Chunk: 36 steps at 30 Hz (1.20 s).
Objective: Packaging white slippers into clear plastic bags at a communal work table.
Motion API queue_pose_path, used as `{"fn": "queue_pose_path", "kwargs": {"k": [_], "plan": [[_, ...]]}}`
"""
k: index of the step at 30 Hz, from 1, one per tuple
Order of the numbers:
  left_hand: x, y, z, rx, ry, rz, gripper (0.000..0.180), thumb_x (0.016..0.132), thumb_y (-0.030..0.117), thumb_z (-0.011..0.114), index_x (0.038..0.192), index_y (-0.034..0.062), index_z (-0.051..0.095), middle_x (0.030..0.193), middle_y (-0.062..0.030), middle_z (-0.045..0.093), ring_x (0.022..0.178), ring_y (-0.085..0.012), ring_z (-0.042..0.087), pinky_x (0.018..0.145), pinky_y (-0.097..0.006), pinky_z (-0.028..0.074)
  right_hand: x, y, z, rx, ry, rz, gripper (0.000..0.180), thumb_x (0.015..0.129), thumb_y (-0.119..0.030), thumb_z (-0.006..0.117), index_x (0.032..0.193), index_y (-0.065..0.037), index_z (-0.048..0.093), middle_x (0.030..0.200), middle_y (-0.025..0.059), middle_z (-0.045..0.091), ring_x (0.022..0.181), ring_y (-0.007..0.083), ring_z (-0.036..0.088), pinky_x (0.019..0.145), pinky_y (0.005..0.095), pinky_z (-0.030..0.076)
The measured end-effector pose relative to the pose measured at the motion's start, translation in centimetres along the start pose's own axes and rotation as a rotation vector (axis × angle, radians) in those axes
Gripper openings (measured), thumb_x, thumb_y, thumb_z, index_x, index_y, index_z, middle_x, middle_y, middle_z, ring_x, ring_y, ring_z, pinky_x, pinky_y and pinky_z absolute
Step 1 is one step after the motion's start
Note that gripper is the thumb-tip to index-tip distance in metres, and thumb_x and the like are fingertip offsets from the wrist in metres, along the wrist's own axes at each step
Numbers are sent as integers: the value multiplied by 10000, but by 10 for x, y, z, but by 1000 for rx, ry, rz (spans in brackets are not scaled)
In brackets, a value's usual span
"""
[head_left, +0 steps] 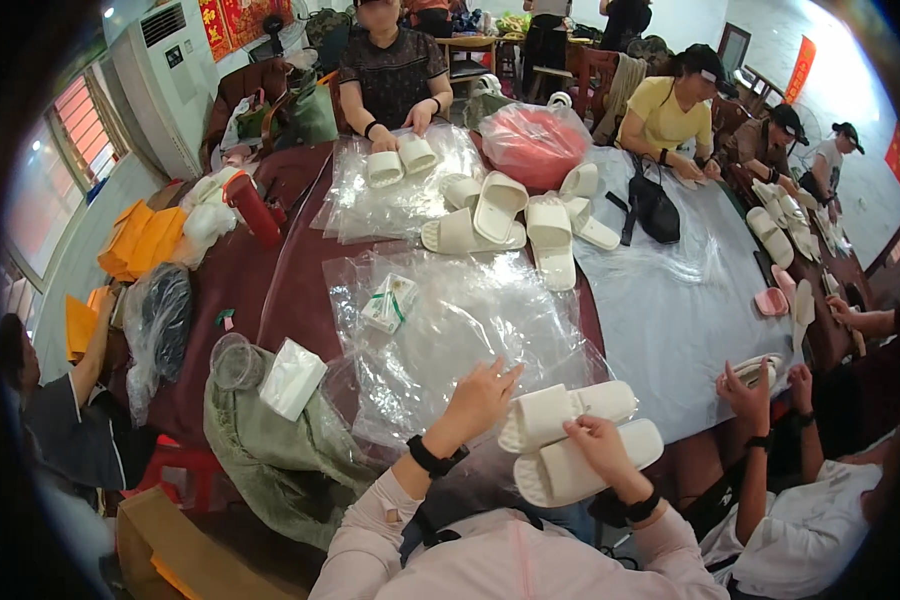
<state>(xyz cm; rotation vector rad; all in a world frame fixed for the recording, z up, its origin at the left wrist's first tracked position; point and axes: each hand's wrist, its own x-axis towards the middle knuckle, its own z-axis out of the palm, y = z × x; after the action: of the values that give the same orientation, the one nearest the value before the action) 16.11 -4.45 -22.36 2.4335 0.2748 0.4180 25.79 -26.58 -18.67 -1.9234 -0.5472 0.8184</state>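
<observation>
A pair of cream-white slide slippers (590, 470) is at the table's near edge, side by side with the toes pointing right. My right hand (604, 452) grips them where the two slippers meet, fingers over the nearer one. Just left of the pair, my left hand (478, 400) has its fingers stretched out over the near part of a pile of clear plastic bags (470, 310). Whether its fingertips touch the plastic I cannot tell. On the bags lies a small white and green packet (390, 303).
More cream slippers (500, 208) lie in a heap farther off, beside a red bundle in plastic (535, 140). A tissue pack (292, 378) and plastic cup (237, 362) rest on a green sack (270, 450) at left. Co-workers handle slippers across the table and at right.
</observation>
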Motion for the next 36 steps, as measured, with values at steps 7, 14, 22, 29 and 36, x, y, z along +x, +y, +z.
{"fn": "queue_pose_path", "kwargs": {"k": [7, 14, 22, 29, 36], "plan": [[-11, 6, -2, 256, 2, 6, 390, 902, 308, 460, 1275, 207, 512, 1324, -195, 438, 1158, -435, 436, 918, -525, 372, 5, 15, 50, -22, -23, -123, 363, 861, -336, 596, 833, 24, 627, 620, 102, 563, 599, 108, 490, 534, 314, 411], [-16, 13, -18, 232, -33, -15, 457, 878, 312, 497, 1315, 185, 459, 1343, -187, 416, 1173, -416, 422, 913, -550, 363, 15, 22, 57, 196, 82, 18, 310, 902, -314, 551, 859, -17, 628, 701, -12, 567, 648, 65, 497, 580, 226, 402], [-64, 0, -23, 576, -29, -28, 540, 832, 248, 561, 1292, -2, 426, 1292, -216, 455, 1180, -390, 430, 922, -463, 386, 10, 4, 84, 581, -53, 150, 429, 957, -365, 425, 1137, 18, 493, 984, 74, 569, 855, 133, 528, 732, 272, 451], [-78, -32, -8, 298, 155, -33, 405, 833, 147, 538, 1197, -28, 508, 1213, -203, 538, 1095, -352, 523, 935, -419, 393, 13, 7, 93, 643, -236, 182, 418, 970, -378, 360, 1231, -55, 410, 1090, 72, 529, 974, 166, 546, 872, 323, 443], [-68, -11, -17, 261, 319, 18, 360, 853, 77, 493, 1185, -63, 509, 1242, -240, 500, 1124, -430, 473, 958, -468, 363, 48, 9, 135, 937, -558, -26, 480, 959, -305, 433, 1297, 15, 316, 1209, 104, 357, 1032, 160, 480, 822, 292, 460]]}}
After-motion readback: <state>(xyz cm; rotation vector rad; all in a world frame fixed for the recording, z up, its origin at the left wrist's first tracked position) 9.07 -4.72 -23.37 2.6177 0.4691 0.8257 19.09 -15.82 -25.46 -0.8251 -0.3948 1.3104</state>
